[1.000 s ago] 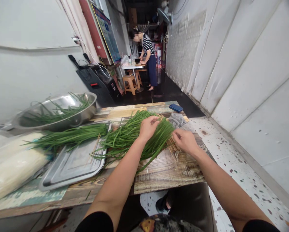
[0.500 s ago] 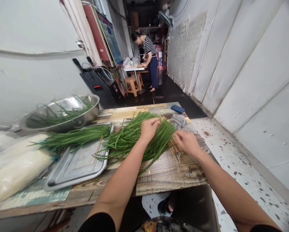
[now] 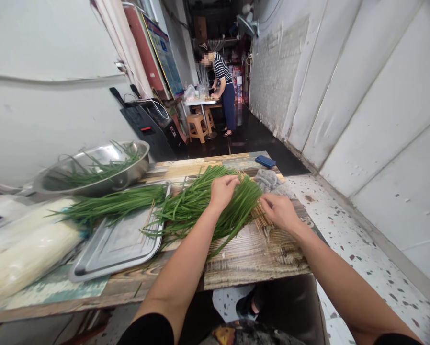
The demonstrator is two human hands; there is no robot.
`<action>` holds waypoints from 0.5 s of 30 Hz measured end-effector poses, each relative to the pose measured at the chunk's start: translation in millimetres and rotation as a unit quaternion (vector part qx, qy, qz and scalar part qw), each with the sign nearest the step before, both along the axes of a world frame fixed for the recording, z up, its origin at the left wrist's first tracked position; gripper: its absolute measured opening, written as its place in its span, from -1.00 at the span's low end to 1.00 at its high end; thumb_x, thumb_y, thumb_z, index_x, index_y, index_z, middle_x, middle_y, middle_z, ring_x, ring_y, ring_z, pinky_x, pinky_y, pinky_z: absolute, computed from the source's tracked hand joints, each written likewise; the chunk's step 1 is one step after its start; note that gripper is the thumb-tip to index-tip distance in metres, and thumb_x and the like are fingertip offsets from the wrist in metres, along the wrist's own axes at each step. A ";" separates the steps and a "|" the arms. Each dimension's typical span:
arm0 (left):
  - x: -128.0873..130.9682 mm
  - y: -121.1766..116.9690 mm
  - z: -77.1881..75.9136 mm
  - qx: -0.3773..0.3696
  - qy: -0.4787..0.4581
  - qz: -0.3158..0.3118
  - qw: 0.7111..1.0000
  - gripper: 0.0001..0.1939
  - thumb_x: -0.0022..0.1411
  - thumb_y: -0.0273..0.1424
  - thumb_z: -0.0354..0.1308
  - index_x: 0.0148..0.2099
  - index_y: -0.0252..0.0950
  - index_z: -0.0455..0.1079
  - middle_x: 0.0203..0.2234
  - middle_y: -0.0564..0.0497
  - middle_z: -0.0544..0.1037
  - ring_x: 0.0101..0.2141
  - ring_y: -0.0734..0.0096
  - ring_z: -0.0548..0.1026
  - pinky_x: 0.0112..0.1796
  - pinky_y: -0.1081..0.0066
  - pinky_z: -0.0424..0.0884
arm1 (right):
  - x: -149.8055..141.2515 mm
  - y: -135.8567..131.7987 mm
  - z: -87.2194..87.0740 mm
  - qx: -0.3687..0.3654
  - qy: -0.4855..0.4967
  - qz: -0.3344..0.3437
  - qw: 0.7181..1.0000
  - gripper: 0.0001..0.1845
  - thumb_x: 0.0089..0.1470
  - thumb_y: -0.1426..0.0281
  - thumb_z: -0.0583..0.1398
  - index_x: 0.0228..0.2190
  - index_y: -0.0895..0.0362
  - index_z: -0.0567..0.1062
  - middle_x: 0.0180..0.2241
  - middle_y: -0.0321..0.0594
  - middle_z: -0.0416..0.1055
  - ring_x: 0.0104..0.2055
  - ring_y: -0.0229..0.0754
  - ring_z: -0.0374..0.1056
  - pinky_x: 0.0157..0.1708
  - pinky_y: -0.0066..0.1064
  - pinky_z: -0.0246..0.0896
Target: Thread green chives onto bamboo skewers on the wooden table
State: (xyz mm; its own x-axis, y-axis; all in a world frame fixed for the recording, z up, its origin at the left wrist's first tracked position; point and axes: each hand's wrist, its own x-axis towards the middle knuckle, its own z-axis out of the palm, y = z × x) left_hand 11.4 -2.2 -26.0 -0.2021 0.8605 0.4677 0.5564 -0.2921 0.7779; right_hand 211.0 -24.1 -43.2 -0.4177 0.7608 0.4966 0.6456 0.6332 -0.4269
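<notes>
A large heap of garlic chives (image 3: pixel 186 203) lies across the table, its cut ends pointing right. Over those ends my left hand (image 3: pixel 222 192) is closed in a pinch on some chives. Just to the right, my right hand (image 3: pixel 280 211) is also closed, fingertips together at the tips of the stalks; what it pinches is too small to make out. Thin bamboo skewers (image 3: pixel 261 221) lie in a bundle beneath and beside the chive ends, partly covered. A second bunch of chives (image 3: pixel 129 201) rests across a metal tray (image 3: pixel 110 261) on the left.
A steel bowl (image 3: pixel 138 163) with loose chives stands at the back left. A clear bag of pale contents (image 3: pixel 24 254) lies at the front left. A grey cloth (image 3: pixel 267 181) and a blue box (image 3: pixel 265 161) sit at the far right corner. Farther off, a person (image 3: pixel 224 86) bends over another table.
The view has shifted very slightly. Both hands stay pinched in nearly the same places over the chives.
</notes>
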 end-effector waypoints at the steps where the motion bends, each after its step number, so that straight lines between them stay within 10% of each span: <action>1: 0.1 0.4 -0.6 0.002 0.000 -0.001 1.000 -0.85 0.11 -0.47 0.12 -0.39 -0.29 0.53 -0.34 0.03 0.61 -0.26 0.41 0.54 -0.13 0.42 0.39 | -0.2 0.2 -0.3 0.001 0.001 0.001 1.000 -0.71 0.12 0.34 0.00 -0.50 0.13 0.44 -0.59 -0.28 0.37 -0.57 -0.31 0.20 -0.49 -0.49 -0.04; 15: 3.8 -0.4 -2.5 0.023 0.044 0.002 0.999 -0.85 0.12 -0.47 0.14 -0.29 -0.26 0.54 -0.32 0.03 0.61 -0.26 0.41 0.54 -0.11 0.38 0.42 | -0.2 -0.4 -0.2 -0.002 -0.019 -0.001 1.000 -0.69 0.15 0.34 -0.03 -0.48 0.13 0.44 -0.54 -0.24 0.41 -0.53 -0.28 0.25 -0.46 -0.48 -0.02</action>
